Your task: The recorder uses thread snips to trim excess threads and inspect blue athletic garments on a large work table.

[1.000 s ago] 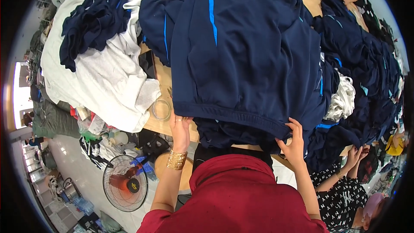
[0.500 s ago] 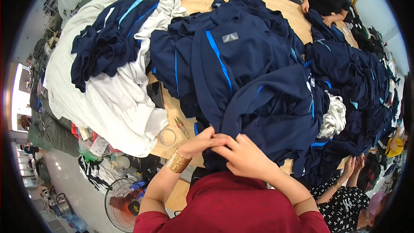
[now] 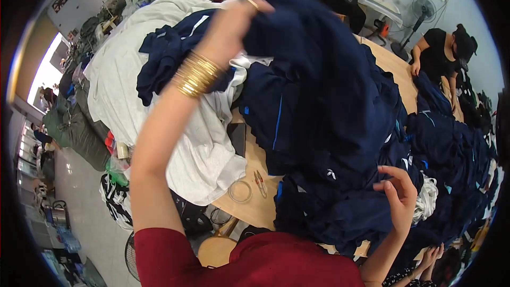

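Note:
My left hand [image 3: 229, 29], with gold bangles at the wrist, is raised over the far side of the table. Its fingers are closed on the edge of a navy garment [image 3: 319, 53], lifted and smeared by motion. Below it lies a heap of navy garments [image 3: 340, 210] with blue trim and small white marks. My right hand [image 3: 399, 194] hovers over the heap's right side, fingers apart and holding nothing. To the left, a large white cloth [image 3: 199, 143] carries a smaller bunched navy garment [image 3: 162, 64].
Thread snips [image 3: 260, 184] and a roll of clear tape [image 3: 231, 196] lie on the wooden table [image 3: 249, 210]. White strips [image 3: 426, 200] are bundled at right beside more navy garments [image 3: 451, 154]. A person in black [image 3: 441, 53] handles cloth at far right; another person's hands [image 3: 431, 258] show lower right.
My hands, together at the table's near edge before, have parted. The left has swung up and away, lifting a navy garment; the right has moved right and opened. The view has shifted.

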Demonstrator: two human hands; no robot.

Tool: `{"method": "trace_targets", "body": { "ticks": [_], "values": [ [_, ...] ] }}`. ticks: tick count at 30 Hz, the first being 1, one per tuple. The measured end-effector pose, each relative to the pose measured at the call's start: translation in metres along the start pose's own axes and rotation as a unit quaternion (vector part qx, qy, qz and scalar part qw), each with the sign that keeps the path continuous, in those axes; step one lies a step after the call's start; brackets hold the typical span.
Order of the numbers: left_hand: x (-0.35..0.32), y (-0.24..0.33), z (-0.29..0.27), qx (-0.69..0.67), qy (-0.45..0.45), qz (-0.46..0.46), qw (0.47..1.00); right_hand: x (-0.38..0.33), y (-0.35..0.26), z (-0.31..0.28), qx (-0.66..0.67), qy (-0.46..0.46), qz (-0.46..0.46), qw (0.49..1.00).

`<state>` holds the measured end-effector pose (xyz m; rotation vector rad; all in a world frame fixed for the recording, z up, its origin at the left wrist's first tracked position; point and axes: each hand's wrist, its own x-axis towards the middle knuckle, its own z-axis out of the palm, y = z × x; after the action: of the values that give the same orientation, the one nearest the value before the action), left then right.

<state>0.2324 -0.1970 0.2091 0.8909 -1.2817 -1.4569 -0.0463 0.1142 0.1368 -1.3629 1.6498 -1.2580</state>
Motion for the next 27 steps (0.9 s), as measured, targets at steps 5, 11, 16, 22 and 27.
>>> {"method": "trace_targets", "body": {
  "ticks": [5, 11, 16, 22, 27],
  "values": [
    [0.066, 0.093, -0.185, 0.086, 0.135, 0.145, 0.976, -0.002, 0.015, 0.008, -0.029, 0.002, 0.072, 0.997],
    [0.036, -0.016, -0.443, 0.113, 0.386, 0.098, 0.910, 0.008, 0.025, 0.012, -0.154, -0.027, 0.034, 0.987],
    [-0.029, -0.162, -0.330, 0.475, 0.514, 0.204, 0.684, 0.018, 0.062, 0.014, -0.116, 0.027, 0.094, 0.988],
    [-0.110, -0.211, -0.098, 0.380, 0.249, 0.261, 0.852, 0.068, 0.155, 0.048, -0.457, 0.079, -0.171, 0.870],
    [-0.125, -0.200, 0.033, 0.340, -0.066, 0.222, 0.912, 0.084, 0.132, 0.029, 0.088, 0.185, 0.005, 0.979]
  ]
}}
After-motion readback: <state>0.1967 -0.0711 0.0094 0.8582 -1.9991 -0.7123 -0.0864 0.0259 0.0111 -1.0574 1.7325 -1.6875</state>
